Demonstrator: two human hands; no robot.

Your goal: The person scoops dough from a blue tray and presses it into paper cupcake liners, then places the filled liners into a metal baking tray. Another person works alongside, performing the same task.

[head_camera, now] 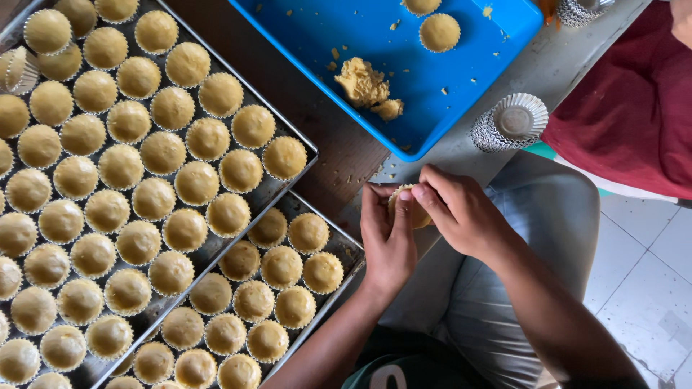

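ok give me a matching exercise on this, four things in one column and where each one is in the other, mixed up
Things
1. dough lump
2. stack of foil cups
3. filled cups
4. piece of dough

Places
A. in rows on the metal trays
B. between the left hand and the right hand
C. inside the blue tray
D. on the table, right of the blue tray

Pairs: 1-C, 2-D, 3-A, 4-B

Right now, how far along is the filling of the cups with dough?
Done: two metal trays hold rows of filled paper cups. In hand: left hand and right hand press one dough piece. Left: a dough lump in the blue tray, stacked empty cups.
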